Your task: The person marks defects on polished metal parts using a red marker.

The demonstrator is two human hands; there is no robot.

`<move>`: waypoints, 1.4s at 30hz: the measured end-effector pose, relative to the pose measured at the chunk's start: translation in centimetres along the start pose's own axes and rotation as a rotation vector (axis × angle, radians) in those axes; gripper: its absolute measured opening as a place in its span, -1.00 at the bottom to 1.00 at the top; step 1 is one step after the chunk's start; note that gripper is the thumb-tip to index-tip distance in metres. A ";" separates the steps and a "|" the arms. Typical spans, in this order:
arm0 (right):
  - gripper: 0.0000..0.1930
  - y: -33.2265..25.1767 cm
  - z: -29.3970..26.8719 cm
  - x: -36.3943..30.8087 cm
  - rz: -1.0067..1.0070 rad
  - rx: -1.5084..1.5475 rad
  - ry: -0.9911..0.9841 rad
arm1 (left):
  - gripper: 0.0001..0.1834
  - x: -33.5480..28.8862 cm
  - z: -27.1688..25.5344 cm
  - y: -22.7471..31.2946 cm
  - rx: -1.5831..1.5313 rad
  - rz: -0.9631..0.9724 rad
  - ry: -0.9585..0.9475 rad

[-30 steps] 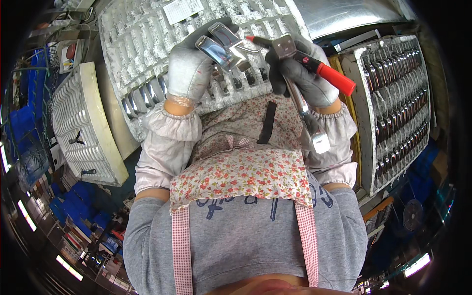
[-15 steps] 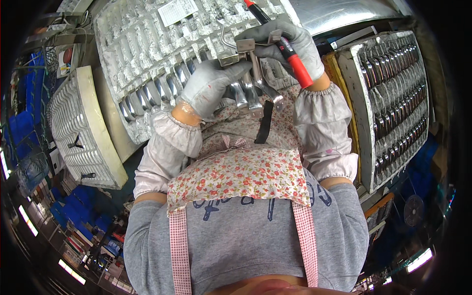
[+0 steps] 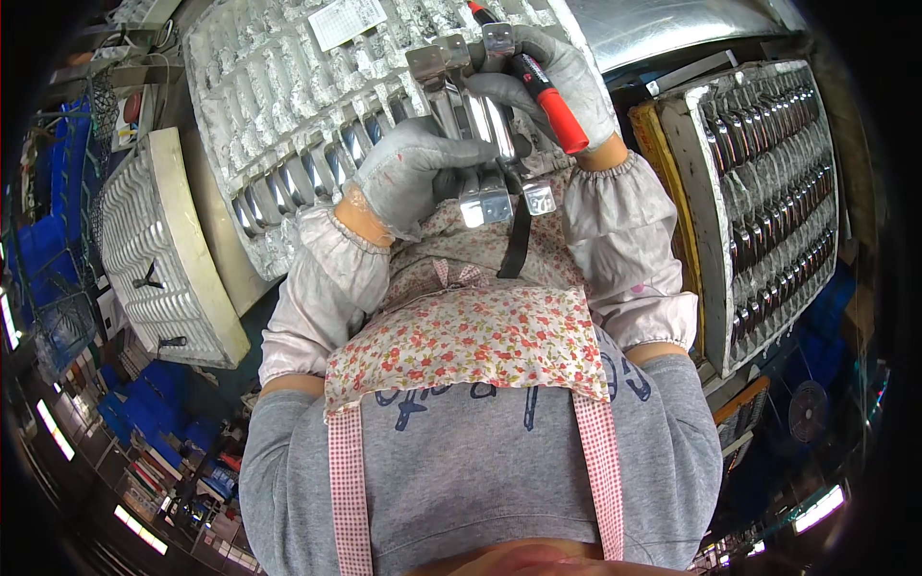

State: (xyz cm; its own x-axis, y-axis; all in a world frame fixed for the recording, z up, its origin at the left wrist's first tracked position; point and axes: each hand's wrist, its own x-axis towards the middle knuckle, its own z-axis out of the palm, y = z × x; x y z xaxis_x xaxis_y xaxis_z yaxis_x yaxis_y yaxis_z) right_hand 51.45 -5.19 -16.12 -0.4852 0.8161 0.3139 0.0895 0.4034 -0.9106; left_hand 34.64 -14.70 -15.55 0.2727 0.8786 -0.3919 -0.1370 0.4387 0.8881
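Observation:
My left hand [image 3: 401, 173], in a grey glove, is closed around the lower part of several shiny bent metal pieces [image 3: 488, 123] with flat, wide ends. Gloved in grey as well, my right hand [image 3: 574, 84] grips the same pieces near their upper ends. A red and black marker pen [image 3: 559, 117] also sits in the right hand, its red end toward my wrist. Beneath both hands lies a whitish ridged tray [image 3: 252, 86], with similar shiny metal pieces [image 3: 288, 182] lined up in its near row. The fingers partly hide the held pieces.
A gridded paper slip [image 3: 346, 23] lies on the tray. To the right stands a second tray [image 3: 718, 230] filled with rows of shiny metal pieces. An off-white ridged tray [image 3: 182, 240] leans at the left. A smooth metal surface [image 3: 663, 27] lies at the far right.
The metal pieces have been turned so their broad shiny faces and flat ends show. My right hand has shifted slightly up and left, the marker pen moving with it.

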 end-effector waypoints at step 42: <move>-0.44 0.2 0.0 -1.2 0.404 1.273 -0.151 | -0.67 -1.6 2.2 1.3 -0.477 -0.157 -0.014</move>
State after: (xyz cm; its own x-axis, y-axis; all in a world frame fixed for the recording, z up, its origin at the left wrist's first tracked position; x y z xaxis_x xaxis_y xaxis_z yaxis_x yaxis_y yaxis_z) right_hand 52.03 -6.14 -16.66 -0.7147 0.6993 0.0087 -0.5770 -0.5825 -0.5725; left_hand 36.16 -15.99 -13.21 0.3369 0.7937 -0.5064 -0.5125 0.6058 0.6086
